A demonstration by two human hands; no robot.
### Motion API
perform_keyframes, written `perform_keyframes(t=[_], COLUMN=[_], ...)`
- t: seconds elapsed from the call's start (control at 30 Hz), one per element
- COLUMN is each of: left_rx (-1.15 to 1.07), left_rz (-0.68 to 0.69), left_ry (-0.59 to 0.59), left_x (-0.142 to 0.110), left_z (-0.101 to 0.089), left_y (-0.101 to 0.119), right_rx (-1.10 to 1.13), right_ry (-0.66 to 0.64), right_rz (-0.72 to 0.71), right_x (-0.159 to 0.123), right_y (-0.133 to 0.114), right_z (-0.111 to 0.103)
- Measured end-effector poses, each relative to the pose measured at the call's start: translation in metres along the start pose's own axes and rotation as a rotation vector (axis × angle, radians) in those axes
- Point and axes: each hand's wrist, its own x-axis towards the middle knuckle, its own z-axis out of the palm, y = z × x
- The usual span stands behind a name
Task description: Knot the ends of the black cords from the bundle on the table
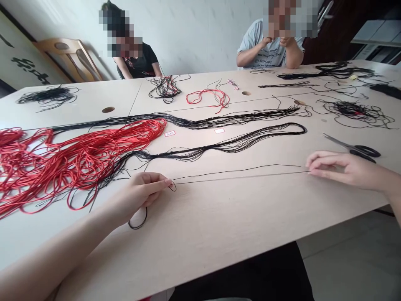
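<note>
Holding a thin black cord between both hands, the person stretches it over the pale wooden table. The cord makes two strands here: the lower one runs quite straight, and the upper one curves a little. The left hand is closed narrow and pinches the cord, with one small loop just beside the fingertips. A second small loop hangs below this hand, on the table side. The right hand is also narrow, and its fingertips pinch the cord at the far end.

Black-handled scissors lie just beyond the right hand, and they do not touch it. A big mass of red cords lies beside the left hand, mixed at its end with long black cords. Another long bundle of black cords runs across the table behind them. Farther away are a red cord loop and several black tangles. Two co-workers sit at the far side: one in a black shirt, and one in a grey T-shirt with both hands raised together.
</note>
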Motion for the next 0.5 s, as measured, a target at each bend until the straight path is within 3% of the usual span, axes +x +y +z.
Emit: perform_keyframes(t=[0.1,0.23,0.37,0.5], left_rx=[-0.006,0.002,0.017,0.044], left_rz=[0.009,0.023,0.036,0.061], left_ry=[0.010,0.000,0.023,0.057], left_x=[-0.001,-0.002,-0.002,-0.002], left_z=[-0.001,0.001,0.002,0.004], left_y=[-0.002,-0.001,-0.001,-0.004], right_rx=[-0.013,0.029,-0.028,-0.047], right_ry=[-0.045,0.055,0.128,0.379], right_rz=[0.050,0.238,0.304,0.284], right_x=[-0.016,-0.027,-0.013,0.013], right_y=[0.030,0.057,0.041,0.005], right_z=[-0.013,-0.027,-0.026,-0.014])
